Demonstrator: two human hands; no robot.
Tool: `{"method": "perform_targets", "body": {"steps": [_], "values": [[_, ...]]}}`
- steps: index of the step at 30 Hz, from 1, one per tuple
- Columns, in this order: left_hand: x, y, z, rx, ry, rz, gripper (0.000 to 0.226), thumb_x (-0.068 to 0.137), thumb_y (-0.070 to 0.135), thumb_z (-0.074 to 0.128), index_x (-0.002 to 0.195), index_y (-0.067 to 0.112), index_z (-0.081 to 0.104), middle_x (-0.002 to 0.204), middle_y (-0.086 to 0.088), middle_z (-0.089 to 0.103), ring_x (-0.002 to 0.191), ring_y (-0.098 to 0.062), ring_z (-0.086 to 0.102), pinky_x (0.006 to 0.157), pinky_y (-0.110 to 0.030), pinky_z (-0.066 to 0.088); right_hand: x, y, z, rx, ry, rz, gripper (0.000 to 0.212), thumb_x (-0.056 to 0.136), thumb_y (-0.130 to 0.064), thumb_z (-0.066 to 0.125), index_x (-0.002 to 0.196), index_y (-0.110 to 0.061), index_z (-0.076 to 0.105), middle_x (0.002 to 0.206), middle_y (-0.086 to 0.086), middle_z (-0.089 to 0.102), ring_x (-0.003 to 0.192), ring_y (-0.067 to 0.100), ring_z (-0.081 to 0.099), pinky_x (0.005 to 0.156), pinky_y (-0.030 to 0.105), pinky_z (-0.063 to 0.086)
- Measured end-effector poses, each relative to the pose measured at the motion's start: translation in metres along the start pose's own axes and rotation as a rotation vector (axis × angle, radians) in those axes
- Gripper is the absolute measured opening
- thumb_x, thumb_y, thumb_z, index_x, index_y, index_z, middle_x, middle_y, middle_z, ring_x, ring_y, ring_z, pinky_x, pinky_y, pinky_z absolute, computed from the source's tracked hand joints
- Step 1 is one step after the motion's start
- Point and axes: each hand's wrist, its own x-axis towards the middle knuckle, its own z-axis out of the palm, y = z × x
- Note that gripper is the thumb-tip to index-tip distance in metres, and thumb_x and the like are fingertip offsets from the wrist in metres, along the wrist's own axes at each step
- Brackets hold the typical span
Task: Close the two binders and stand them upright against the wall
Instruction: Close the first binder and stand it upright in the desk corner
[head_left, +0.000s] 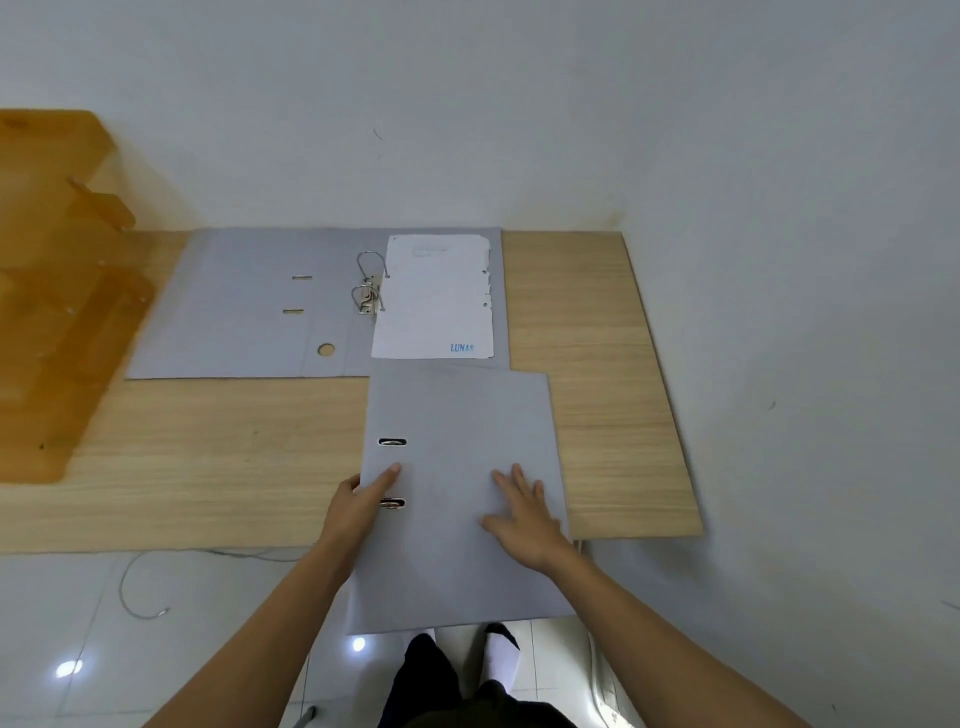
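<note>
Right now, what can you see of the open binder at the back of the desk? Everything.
The open binder is grey and cardboard-looking. It lies flat, inside up, on the wooden desk, with its far edge at the wall. Two metal rings stand near its middle. The left cover has two slots, and the spine has a round finger hole. A white punched sheet printed LUNAS lies on the right cover. The closed binder overlaps its near right edge.

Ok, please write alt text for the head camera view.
A closed grey binder lies at the front edge of the wooden table; the left hand grips its spine side, the right hand rests flat on its cover. Behind it an open binder lies flat by the wall.
</note>
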Motion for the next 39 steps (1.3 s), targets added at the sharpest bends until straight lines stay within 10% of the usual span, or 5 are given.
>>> {"method": "perform_targets", "body": {"steps": [12, 17, 26, 33, 39], "values": [[-0.044, 0.089, 0.041, -0.255, -0.75, 0.015, 0.052, 0.095, 0.057, 0.048, 0.131, 0.023, 0.065, 0.129, -0.01, 0.072, 0.119, -0.029, 0.068, 0.103, -0.048, 0.05, -0.013, -0.07, -0.034, 0.535, 0.333, 0.062, 0.069, 0.098, -0.069, 0.022, 0.158, -0.044, -0.003, 0.171, -0.006, -0.008, 0.157, 0.026, -0.011, 0.123, 0.059, -0.005], [-0.041, 0.12, 0.046, -0.107, -0.844, 0.215, 0.05, 0.093, 0.043, 0.061, 0.138, 0.021, 0.058, 0.129, -0.002, 0.072, 0.119, -0.022, 0.069, 0.103, -0.042, 0.052, -0.02, -0.086, -0.06, 0.782, 0.355, -0.082, 0.084, 0.073, -0.095, 0.034, 0.149, -0.061, 0.024, 0.164, -0.013, 0.032, 0.15, 0.014, 0.033, 0.123, 0.051, 0.026], [-0.044, 0.161, 0.077, 0.139, -0.926, 0.732, 0.067, 0.081, 0.005, 0.081, 0.14, 0.01, 0.05, 0.127, -0.005, 0.071, 0.115, -0.016, 0.07, 0.087, -0.026, 0.057, -0.075, -0.118, -0.135, 0.496, 0.646, -0.39, 0.086, 0.086, -0.049, 0.072, 0.157, -0.043, 0.023, 0.15, -0.02, 0.05, 0.131, -0.001, 0.054, 0.101, 0.029, 0.053], [-0.032, 0.183, 0.129, 0.352, -0.864, 0.891, 0.116, 0.08, 0.021, 0.081, 0.16, 0.035, -0.002, 0.154, 0.014, 0.044, 0.134, -0.001, 0.05, 0.102, -0.024, 0.051, -0.074, -0.073, -0.177, 0.518, 0.765, -0.379, 0.06, 0.084, -0.017, 0.08, 0.138, -0.027, 0.055, 0.122, -0.026, 0.069, 0.112, -0.006, 0.065, 0.087, 0.013, 0.054], [-0.012, 0.197, 0.186, 0.511, -0.824, 0.937, 0.121, 0.084, 0.021, 0.076, 0.156, 0.038, -0.019, 0.163, 0.008, 0.031, 0.144, -0.011, 0.041, 0.109, -0.023, 0.043, -0.049, -0.018, -0.204, 0.543, 0.76, -0.289, 0.057, 0.085, -0.013, 0.078, 0.136, -0.028, 0.058, 0.124, -0.019, 0.07, 0.12, 0.004, 0.064, 0.098, 0.026, 0.054]]}}
